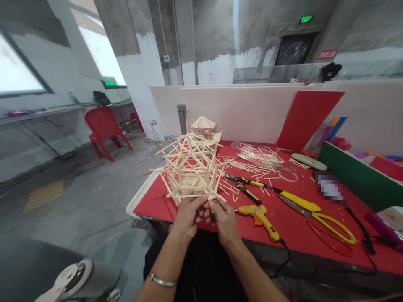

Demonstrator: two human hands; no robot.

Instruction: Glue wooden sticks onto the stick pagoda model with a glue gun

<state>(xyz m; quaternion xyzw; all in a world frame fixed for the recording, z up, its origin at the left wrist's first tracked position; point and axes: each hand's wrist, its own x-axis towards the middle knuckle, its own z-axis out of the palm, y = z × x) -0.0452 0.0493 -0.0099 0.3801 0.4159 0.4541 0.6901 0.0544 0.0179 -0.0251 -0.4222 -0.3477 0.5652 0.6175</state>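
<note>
A pavilion-like model of thin wooden sticks (190, 167) stands at the front left of the red table, its open frame tapering to a peak. Right at its near edge, my left hand (190, 213) and my right hand (223, 216) meet, with fingers closed in a pinch. Between their fingertips is a small cluster of wooden sticks (212, 194). The fingers partly cover it, and whether it joins the model I cannot tell. Close to my right hand lies a yellow hot glue gun (256, 213), its nozzle pointing toward that hand.
Loose sticks (242, 165) and pliers (247, 191) lie right of the model, with yellow-handled shears (327, 222) farther right. Behind stands another stick model (204, 123). A black cable (285, 260) hangs over the table's front edge. A flask (94, 277) stands at lower left.
</note>
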